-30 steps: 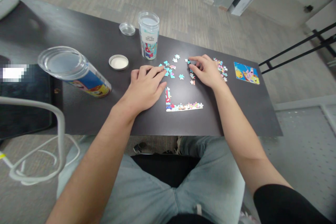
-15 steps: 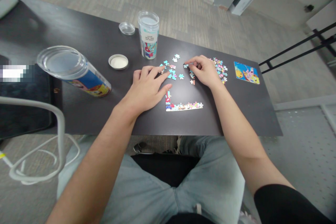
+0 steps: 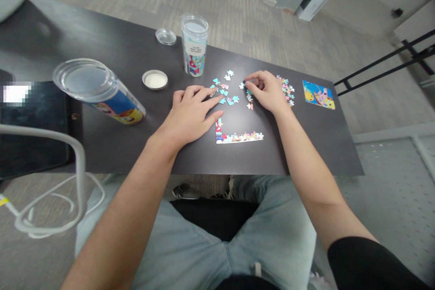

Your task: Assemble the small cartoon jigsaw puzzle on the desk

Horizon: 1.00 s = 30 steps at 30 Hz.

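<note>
My left hand (image 3: pixel 193 115) lies flat on the dark table with its fingers spread and nothing gripped. Its fingertips reach a loose group of light-blue jigsaw pieces (image 3: pixel 221 92). Below the thumb is an L-shaped strip of joined jigsaw pieces (image 3: pixel 239 137), its upper end partly hidden by that hand. My right hand (image 3: pixel 267 89) is curled, thumb and index tips close together; what sits between them, if anything, is hidden. A single jigsaw piece (image 3: pixel 241 85) lies just left of those fingertips. Behind the right hand is a pile of mixed pieces (image 3: pixel 287 89), partly covered.
A clear-topped puzzle can (image 3: pixel 195 47) stands at the back, a larger blue can (image 3: pixel 115 99) at left. Two lids, one clear (image 3: pixel 166 36) and one white-lined (image 3: pixel 155 80), lie between. A picture card (image 3: pixel 318 94) is at right, a black tablet (image 3: pixel 34 136) far left.
My right fingertips have drawn slightly right, off the single jigsaw piece, which now shows more fully. By my left fingertips, the light-blue pieces have shifted a little. The view has moved slightly.
</note>
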Tool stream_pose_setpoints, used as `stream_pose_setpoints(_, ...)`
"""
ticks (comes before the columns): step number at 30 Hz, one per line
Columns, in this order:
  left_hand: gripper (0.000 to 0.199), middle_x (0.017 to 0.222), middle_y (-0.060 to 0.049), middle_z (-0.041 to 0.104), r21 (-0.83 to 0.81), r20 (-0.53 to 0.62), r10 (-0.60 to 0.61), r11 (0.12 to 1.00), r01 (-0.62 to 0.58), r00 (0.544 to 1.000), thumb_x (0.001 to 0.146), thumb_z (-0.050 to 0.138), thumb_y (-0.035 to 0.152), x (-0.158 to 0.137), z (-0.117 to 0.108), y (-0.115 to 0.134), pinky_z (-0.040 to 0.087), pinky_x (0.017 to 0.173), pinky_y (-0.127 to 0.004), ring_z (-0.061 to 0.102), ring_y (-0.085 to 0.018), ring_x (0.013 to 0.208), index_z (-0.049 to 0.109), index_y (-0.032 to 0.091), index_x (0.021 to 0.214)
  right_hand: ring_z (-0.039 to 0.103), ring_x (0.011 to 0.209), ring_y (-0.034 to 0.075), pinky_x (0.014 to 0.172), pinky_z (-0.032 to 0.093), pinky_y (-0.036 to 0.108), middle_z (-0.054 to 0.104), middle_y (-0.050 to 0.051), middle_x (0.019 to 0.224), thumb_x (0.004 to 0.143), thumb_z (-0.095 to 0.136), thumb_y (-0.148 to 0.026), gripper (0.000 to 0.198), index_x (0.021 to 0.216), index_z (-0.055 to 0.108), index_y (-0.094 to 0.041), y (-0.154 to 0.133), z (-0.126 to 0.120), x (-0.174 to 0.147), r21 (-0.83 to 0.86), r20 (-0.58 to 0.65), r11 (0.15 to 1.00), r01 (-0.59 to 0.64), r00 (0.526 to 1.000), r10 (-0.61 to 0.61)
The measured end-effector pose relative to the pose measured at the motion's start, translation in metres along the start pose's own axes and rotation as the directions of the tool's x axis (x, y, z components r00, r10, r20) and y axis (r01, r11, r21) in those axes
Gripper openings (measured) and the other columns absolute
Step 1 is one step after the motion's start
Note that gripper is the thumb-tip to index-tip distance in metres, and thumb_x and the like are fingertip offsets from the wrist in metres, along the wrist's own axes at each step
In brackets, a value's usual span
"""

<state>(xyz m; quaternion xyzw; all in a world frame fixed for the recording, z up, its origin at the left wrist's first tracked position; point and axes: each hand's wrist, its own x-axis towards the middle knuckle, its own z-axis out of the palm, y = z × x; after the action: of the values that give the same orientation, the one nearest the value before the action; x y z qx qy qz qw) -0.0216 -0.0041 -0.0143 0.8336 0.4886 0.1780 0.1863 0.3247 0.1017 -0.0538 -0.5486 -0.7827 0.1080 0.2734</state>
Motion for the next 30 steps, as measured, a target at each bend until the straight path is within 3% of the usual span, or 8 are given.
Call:
stream_pose_setpoints(3,0.067,0.193,-0.016,0.072,-0.027,0.011,0.007,1.000,-0.007,1.000,0.128,0.057,0.055,0.001,-0.001,0.001,0.041,0.142,-0.084,0.054,-0.053,0.176,0.079,0.025,0.183,0.075,0.106,0.031,0.132,0.053,0.066,0.080,0.007,0.120,0.118,0.084,-0.030,0.024,0.140,0.094,-0.031,-0.011,0.005,-0.004,-0.028,-0.045,0.999,-0.021,0.999,0.020)
stream_pose_setpoints(8,0.076,0.195,-0.017,0.071,-0.067,0.021,0.024,0.997,-0.022,0.999,0.126,0.057,0.056,0.004,0.000,0.001,0.041,0.143,-0.082,0.054,-0.053,0.177,0.074,0.015,0.188,0.078,0.133,0.042,0.134,0.050,0.077,0.078,0.013,0.141,0.127,0.080,-0.045,0.048,0.175,0.085,-0.040,-0.030,0.005,-0.006,-0.095,0.089,0.995,0.026,0.996,-0.018)
stream_pose_setpoints(10,0.077,0.194,-0.018,0.071,-0.072,0.018,0.026,0.997,-0.025,0.999,0.125,0.057,0.056,0.004,0.001,0.001,0.041,0.143,-0.082,0.055,-0.054,0.176,0.074,0.014,0.187,0.075,0.146,0.046,0.135,0.049,0.080,0.077,0.015,0.146,0.129,0.076,-0.051,0.051,0.179,0.083,-0.043,-0.036,0.004,-0.006,-0.122,0.127,0.991,0.055,0.991,-0.039)
stream_pose_setpoints(13,0.076,0.194,-0.018,0.071,-0.073,0.013,0.034,0.997,-0.033,0.999,0.125,0.057,0.055,0.004,0.001,0.000,0.041,0.143,-0.081,0.055,-0.053,0.177,0.074,0.014,0.187,0.076,0.147,0.044,0.136,0.048,0.077,0.078,0.015,0.148,0.131,0.071,-0.056,0.042,0.166,0.091,-0.041,-0.041,0.002,-0.005,-0.114,0.140,0.991,0.073,0.989,-0.057)
stream_pose_setpoints(18,0.074,0.195,-0.017,0.070,-0.062,0.016,0.034,0.998,-0.033,0.999,0.125,0.059,0.053,0.003,0.000,0.001,0.043,0.143,-0.079,0.056,-0.051,0.178,0.074,0.014,0.186,0.077,0.112,0.033,0.127,0.059,0.066,0.081,0.013,0.133,0.122,0.084,-0.053,0.027,0.127,0.094,-0.028,-0.037,0.002,-0.005,-0.053,-0.001,0.999,0.003,1.000,-0.003)
stream_pose_setpoints(23,0.069,0.195,-0.018,0.070,-0.054,0.018,0.031,0.998,-0.030,0.999,0.125,0.062,0.050,0.003,-0.002,0.003,0.044,0.143,-0.078,0.056,-0.051,0.178,0.076,0.017,0.184,0.077,0.105,0.031,0.126,0.060,0.064,0.081,0.011,0.126,0.110,0.098,-0.041,0.020,0.124,0.094,-0.027,-0.045,0.008,-0.004,-0.056,-0.040,0.997,-0.047,0.998,0.045)
stream_pose_setpoints(26,0.067,0.195,-0.017,0.069,-0.050,0.019,0.020,0.999,-0.019,1.000,0.125,0.063,0.050,0.003,-0.003,0.005,0.044,0.143,-0.079,0.056,-0.052,0.178,0.077,0.020,0.184,0.079,0.109,0.032,0.128,0.058,0.065,0.082,0.009,0.127,0.112,0.094,-0.035,0.016,0.128,0.097,-0.031,-0.054,0.012,-0.003,-0.051,-0.013,0.998,-0.038,0.999,0.037)
stream_pose_setpoints(30,0.070,0.195,-0.019,0.069,-0.039,0.028,0.006,0.999,-0.005,1.000,0.125,0.061,0.049,0.003,-0.004,0.006,0.043,0.143,-0.080,0.056,-0.053,0.178,0.075,0.016,0.185,0.080,0.122,0.034,0.133,0.053,0.066,0.081,0.009,0.130,0.119,0.079,-0.027,0.024,0.132,0.097,-0.034,-0.057,0.014,-0.002,-0.060,0.016,0.998,-0.030,0.999,0.031)
